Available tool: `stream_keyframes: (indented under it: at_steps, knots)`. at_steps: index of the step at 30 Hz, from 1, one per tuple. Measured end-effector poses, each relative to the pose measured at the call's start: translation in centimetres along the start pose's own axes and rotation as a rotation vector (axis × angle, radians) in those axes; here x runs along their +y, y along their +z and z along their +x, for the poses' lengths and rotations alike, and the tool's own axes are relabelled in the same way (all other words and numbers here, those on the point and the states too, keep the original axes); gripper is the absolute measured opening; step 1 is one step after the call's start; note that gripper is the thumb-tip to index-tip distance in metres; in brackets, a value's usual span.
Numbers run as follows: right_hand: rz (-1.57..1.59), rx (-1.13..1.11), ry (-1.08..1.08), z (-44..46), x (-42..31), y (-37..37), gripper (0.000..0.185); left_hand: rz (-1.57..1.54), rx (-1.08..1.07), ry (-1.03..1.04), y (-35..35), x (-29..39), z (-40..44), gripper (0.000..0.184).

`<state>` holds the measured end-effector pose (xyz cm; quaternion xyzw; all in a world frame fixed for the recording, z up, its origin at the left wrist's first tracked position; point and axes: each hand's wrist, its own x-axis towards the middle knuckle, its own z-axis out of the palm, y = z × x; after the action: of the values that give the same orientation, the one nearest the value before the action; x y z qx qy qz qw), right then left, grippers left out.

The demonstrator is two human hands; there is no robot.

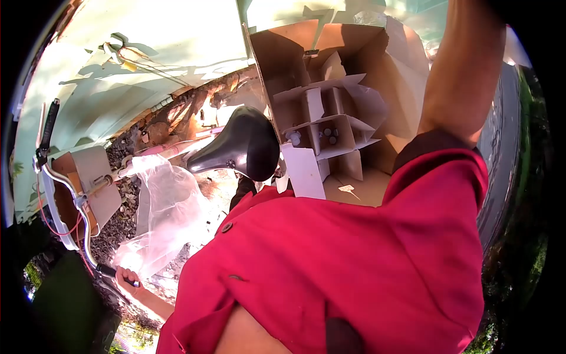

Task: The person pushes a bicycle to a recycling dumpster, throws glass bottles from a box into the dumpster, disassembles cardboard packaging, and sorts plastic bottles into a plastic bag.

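My left hand (127, 279) is closed around the near black grip of the bicycle handlebar (88, 227) at the lower left. The far grip (50, 118) stands free. A black saddle (250, 144) sits near the middle, in front of my red shirt. My right arm reaches up past the upper right edge, and its hand is out of view. Beside that arm is a large cardboard box (404, 79) with cardboard dividers (345, 118) and a few small round items in its compartments. Clear plastic (168, 206) hangs between saddle and handlebar.
A smaller cardboard box (97, 186) is at the handlebar. Behind the bicycle stands a pale green wall (194, 35), with leaf litter and stones (132, 197) along its foot. A grey paved strip (501, 153) and greenery lie at the right.
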<state>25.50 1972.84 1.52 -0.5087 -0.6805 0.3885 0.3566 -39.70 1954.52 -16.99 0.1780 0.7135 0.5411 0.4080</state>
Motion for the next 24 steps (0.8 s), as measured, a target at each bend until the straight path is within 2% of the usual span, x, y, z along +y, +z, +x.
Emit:
stream_keyframes:
  at_steps: [2, 3, 4, 5, 6, 7, 9, 13, 15, 18, 22, 24]
  knots:
    - [0.018, -0.100, 0.270, -2.7, 5.0, 1.3, 0.047, -0.027, -0.012, -0.010, -0.1, -0.2, 0.0, 0.027]
    - [-0.066, -0.184, 0.421, -4.6, 9.7, 2.1, 0.048, -0.034, -0.017, 0.003, 0.0, -0.1, -0.1, 0.026]
    - [-0.349, -0.309, 0.329, -6.9, 16.3, 3.2, 0.063, -0.025, 0.006, 0.011, 0.3, 0.0, -0.1, 0.026]
    - [-0.546, -0.415, 0.572, -8.3, 19.1, 4.8, 0.079, -0.016, 0.024, 0.016, 0.7, -0.1, -0.3, 0.025]
    - [-0.771, -0.423, 0.531, -10.4, 22.9, 6.3, 0.093, -0.006, 0.040, 0.021, 1.0, -0.1, -0.4, 0.025]
    - [-0.941, -0.493, 0.608, -11.1, 24.7, 7.5, 0.100, -0.010, 0.031, 0.012, 0.8, -0.1, -0.4, 0.025]
    - [-1.037, -0.445, 0.487, -10.7, 25.3, 7.7, 0.102, -0.025, 0.013, 0.001, 0.6, -0.3, -0.1, 0.025]
    - [-0.745, -0.619, 0.497, -10.3, 25.3, 9.2, 0.098, -0.033, 0.020, -0.015, 0.9, -0.3, 0.0, 0.027]
    - [-0.992, -0.510, 0.371, -11.9, 25.4, 10.5, 0.089, -0.050, 0.018, -0.027, 0.7, -0.5, 0.2, 0.028]
    - [-0.873, -0.253, 0.283, -12.6, 27.9, 11.3, 0.074, -0.057, -0.051, -0.034, -0.6, -0.7, 1.0, 0.030]
    - [-0.720, -0.116, 0.411, -10.7, 31.0, 10.8, 0.063, -0.038, -0.054, -0.045, -0.9, -0.6, 1.4, 0.030]
    - [-0.706, -0.287, 0.426, -10.0, 30.1, 9.5, 0.065, -0.019, -0.026, -0.036, 0.0, -0.5, 0.6, 0.030]
